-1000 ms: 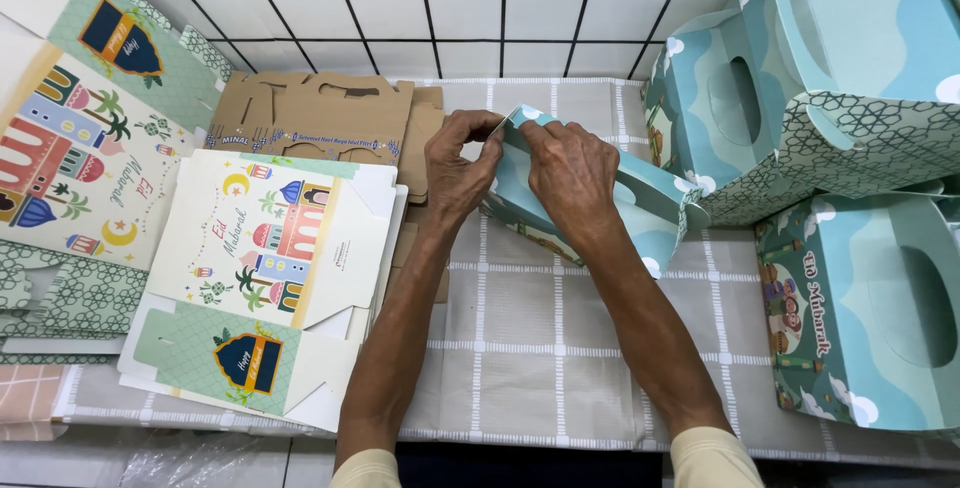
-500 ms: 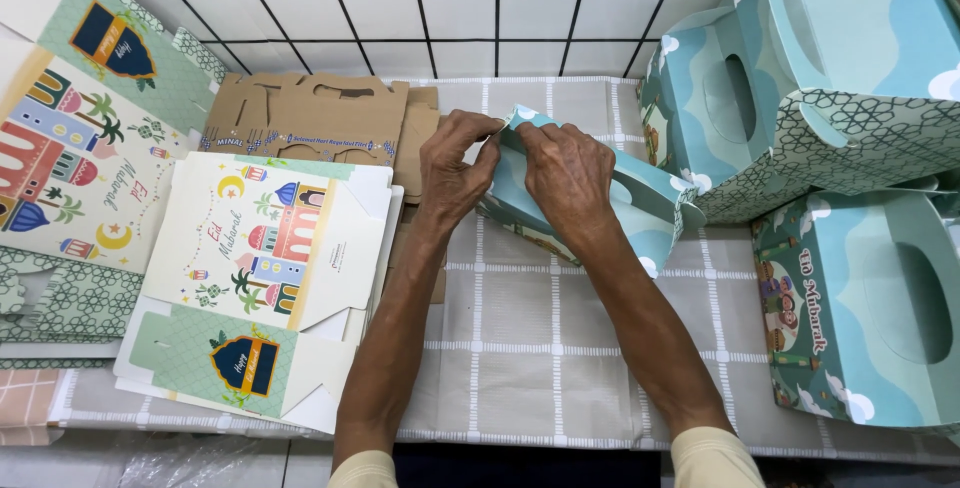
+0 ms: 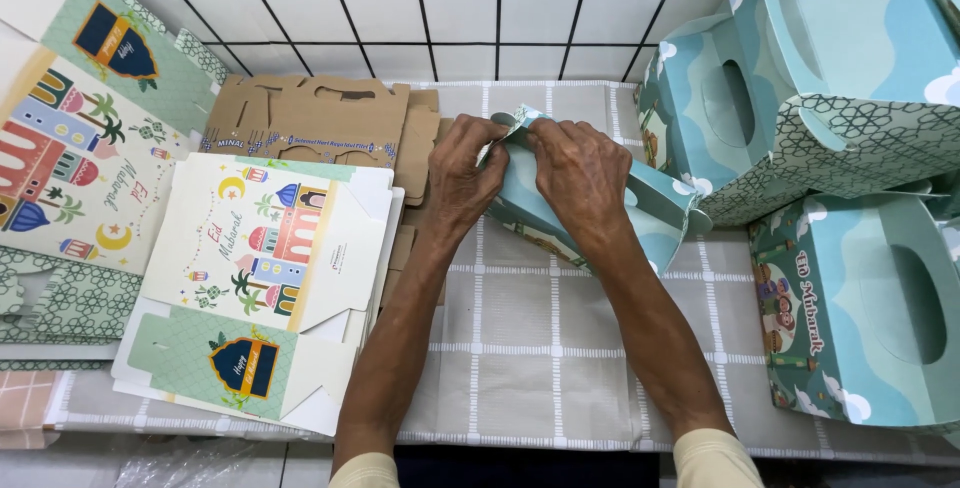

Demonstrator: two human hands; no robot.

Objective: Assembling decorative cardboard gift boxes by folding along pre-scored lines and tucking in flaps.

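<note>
A teal printed cardboard box (image 3: 655, 218) lies tilted on the checked grey cloth (image 3: 530, 348) at table centre. Both my hands grip its left end. My left hand (image 3: 465, 173) pinches a flap at the box's upper left corner. My right hand (image 3: 580, 173) presses on top of the same end, fingers curled over the flap. Most of the box's left part is hidden under my hands.
A stack of flat printed box blanks (image 3: 260, 278) lies left of my arms, more blanks (image 3: 70, 158) lean at far left. Flat brown cardboard cutouts (image 3: 320, 123) lie behind. Several assembled teal handle boxes (image 3: 840, 118) crowd the right side. A white tiled wall (image 3: 450, 8) stands behind.
My hands stay on the box's left end; the fingers have shifted slightly on the flap. The box has barely moved.
</note>
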